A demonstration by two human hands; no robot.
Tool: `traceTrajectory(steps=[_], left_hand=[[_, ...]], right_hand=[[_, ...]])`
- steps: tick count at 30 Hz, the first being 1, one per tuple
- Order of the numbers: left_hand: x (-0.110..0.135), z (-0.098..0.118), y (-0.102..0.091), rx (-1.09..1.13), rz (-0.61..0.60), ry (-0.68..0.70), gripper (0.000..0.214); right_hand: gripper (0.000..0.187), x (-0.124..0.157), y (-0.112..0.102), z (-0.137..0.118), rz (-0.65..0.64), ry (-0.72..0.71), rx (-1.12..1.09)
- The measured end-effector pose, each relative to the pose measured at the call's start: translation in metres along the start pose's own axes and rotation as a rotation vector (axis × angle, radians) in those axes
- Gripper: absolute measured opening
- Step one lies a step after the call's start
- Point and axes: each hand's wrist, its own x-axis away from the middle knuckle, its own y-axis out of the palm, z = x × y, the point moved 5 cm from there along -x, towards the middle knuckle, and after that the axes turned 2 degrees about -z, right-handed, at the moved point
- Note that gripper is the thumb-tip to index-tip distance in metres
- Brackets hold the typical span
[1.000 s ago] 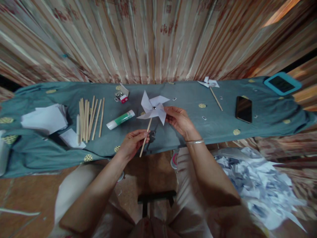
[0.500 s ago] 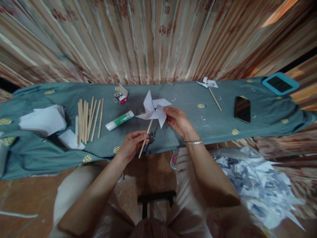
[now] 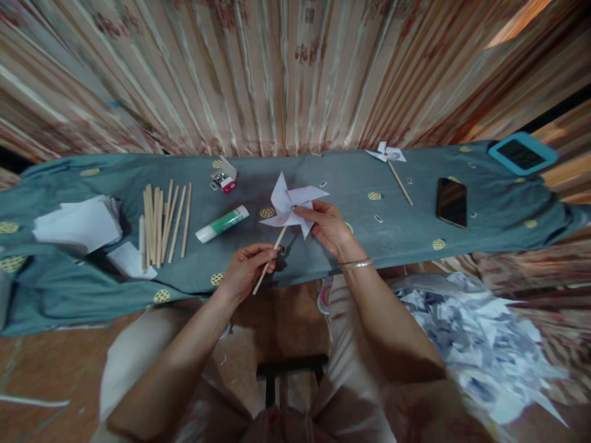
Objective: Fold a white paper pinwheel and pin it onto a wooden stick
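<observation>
A white paper pinwheel (image 3: pixel 289 202) on a thin wooden stick (image 3: pixel 268 261) is held above the front edge of a table draped in teal cloth (image 3: pixel 323 258). My left hand (image 3: pixel 247 267) is closed around the lower part of the stick. My right hand (image 3: pixel 325 227) pinches the middle of the paper wheel, thumb over the centre, so the metal pin is hidden. A silver bangle sits on the right wrist.
On the cloth lie a row of several wooden sticks (image 3: pixel 162 220), a glue stick (image 3: pixel 222 223), white paper sheets (image 3: pixel 78 224), a small red-and-white box (image 3: pixel 225 178), another finished pinwheel (image 3: pixel 392 165), a black phone (image 3: pixel 451 202) and a teal-cased device (image 3: pixel 521 154). Paper scraps (image 3: pixel 480 344) pile at right.
The pinwheel has tilted and shifted slightly right. My right hand moved from the wheel's right blade onto its centre, covering the pin. My left hand stays on the stick.
</observation>
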Motion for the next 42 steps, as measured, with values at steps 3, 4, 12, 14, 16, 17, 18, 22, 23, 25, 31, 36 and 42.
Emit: traceTrajectory(steps=[3, 4, 12, 14, 16, 17, 18, 22, 23, 25, 31, 36, 42], left_hand=[[-0.001, 0.0, -0.001, 0.011, 0.014, 0.023, 0.026], [-0.001, 0.0, -0.002, 0.018, 0.023, 0.034, 0.027], [-0.002, -0.002, -0.005, -0.053, 0.078, 0.111, 0.031], [-0.003, -0.001, -0.008, -0.101, 0.114, 0.149, 0.029], [-0.003, 0.0, -0.009, -0.136, 0.127, 0.18, 0.027], [-0.002, 0.001, -0.009, -0.14, 0.122, 0.186, 0.027], [-0.002, 0.001, -0.008, -0.134, 0.113, 0.184, 0.029], [-0.003, 0.0, -0.003, -0.085, 0.079, 0.13, 0.037], [-0.003, 0.0, -0.003, -0.081, 0.081, 0.127, 0.038], [-0.005, 0.0, -0.004, -0.082, 0.102, 0.138, 0.04], [-0.013, 0.003, -0.018, -0.207, 0.162, 0.224, 0.043], [-0.016, 0.011, -0.027, -0.318, 0.168, 0.349, 0.041], [-0.012, 0.019, -0.023, -0.238, 0.16, 0.406, 0.046]], right_hand=[[0.027, 0.0, 0.0, 0.0, 0.001, 0.003, 0.005], [0.026, 0.0, 0.0, 0.0, -0.001, 0.004, 0.011], [0.024, 0.002, 0.002, 0.0, 0.006, -0.015, 0.02], [0.024, 0.001, 0.003, 0.001, 0.01, -0.005, 0.011], [0.024, 0.001, 0.003, 0.002, 0.02, -0.009, -0.007], [0.023, 0.001, 0.004, 0.002, 0.023, -0.016, -0.016], [0.023, 0.002, 0.005, 0.002, 0.024, -0.025, -0.02], [0.024, 0.004, 0.008, 0.001, 0.012, -0.056, 0.016], [0.025, 0.004, 0.009, 0.001, 0.008, -0.06, 0.028], [0.026, 0.004, 0.009, 0.002, -0.007, -0.055, 0.05], [0.03, 0.002, 0.003, 0.006, -0.061, 0.046, 0.104], [0.034, 0.007, -0.006, 0.006, -0.073, 0.106, 0.144], [0.037, 0.009, -0.005, 0.01, -0.105, 0.093, 0.168]])
